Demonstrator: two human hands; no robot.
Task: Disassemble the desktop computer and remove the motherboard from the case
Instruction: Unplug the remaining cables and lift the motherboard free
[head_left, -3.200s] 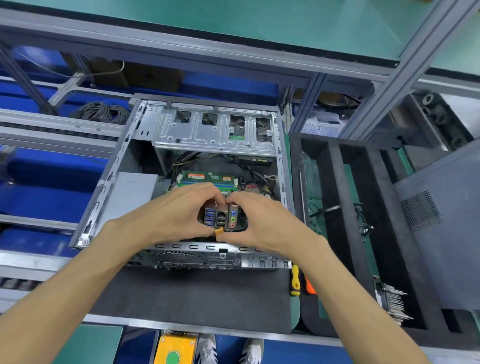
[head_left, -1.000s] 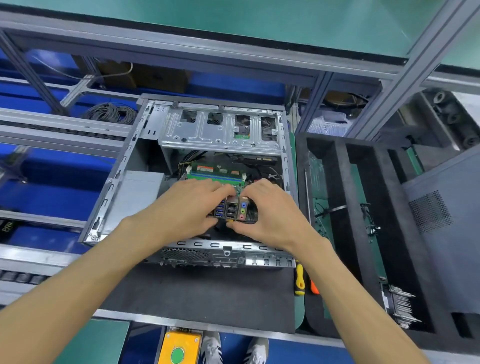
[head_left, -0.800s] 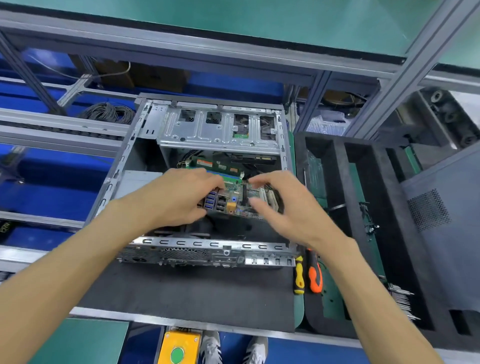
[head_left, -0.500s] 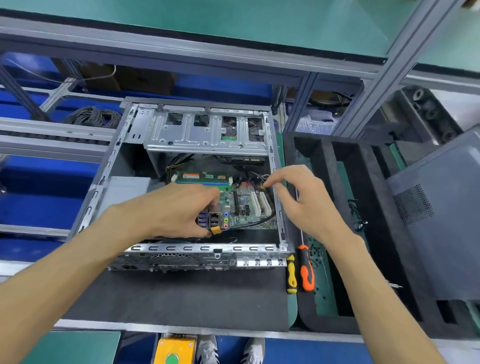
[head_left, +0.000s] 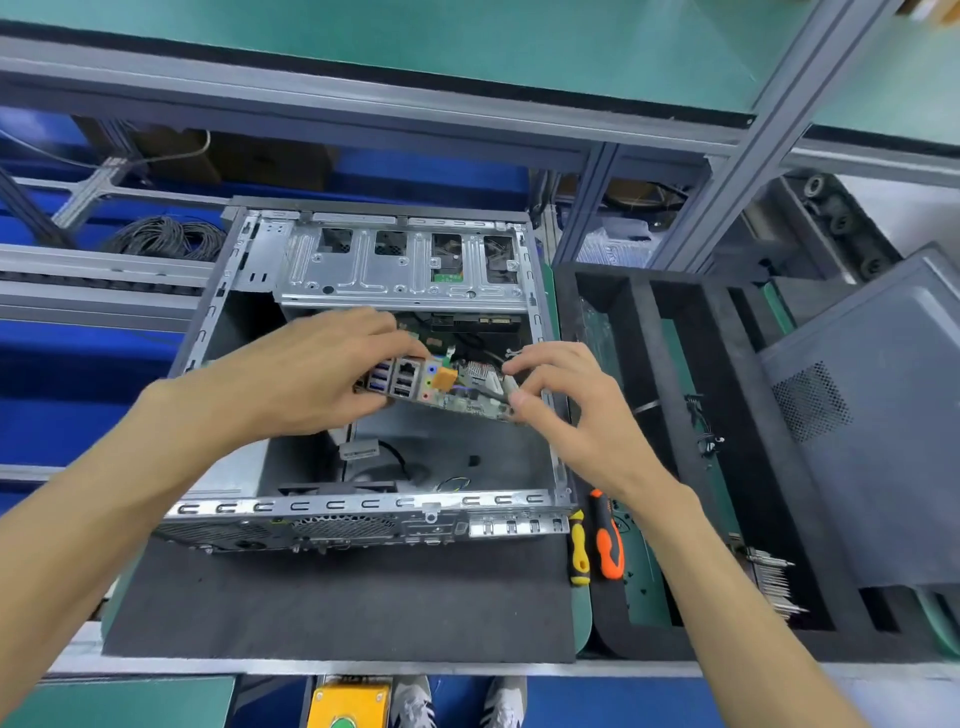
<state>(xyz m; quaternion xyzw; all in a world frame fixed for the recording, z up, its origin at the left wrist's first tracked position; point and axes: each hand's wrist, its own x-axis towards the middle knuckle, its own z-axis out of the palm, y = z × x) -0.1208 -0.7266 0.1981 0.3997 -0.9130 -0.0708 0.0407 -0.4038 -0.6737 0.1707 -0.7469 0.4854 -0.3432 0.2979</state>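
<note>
Two hands share the motherboard (head_left: 447, 392), which is raised off the floor of the case (head_left: 363, 506) and tilted, near edge up, still within the walls. Left hand (head_left: 311, 379) wraps the board's I/O port block, fingers curled over the top & thumb under, prob. because that block is the sturdiest handle on the board. Right hand (head_left: 561, 400) pinches the opposite corner by the white slots, fingertips only, likely to keep off the components and to steer the edge past the case's side rail. The tilt looks deliberate: the far edge sits under the drive cage (head_left: 400, 270), so the board has to angle out toward the person. Black cables (head_left: 467, 340) run close behind the board; can't tell if any are still plugged in, so a snag is the main risk. Case floor below shows bare, w/ a loose connector (head_left: 358, 449) lying there. Two screwdrivers, yellow (head_left: 577, 548) and orange (head_left: 608, 540), lie just beside the case on the foam tray (head_left: 644, 467), parked within reach
</note>
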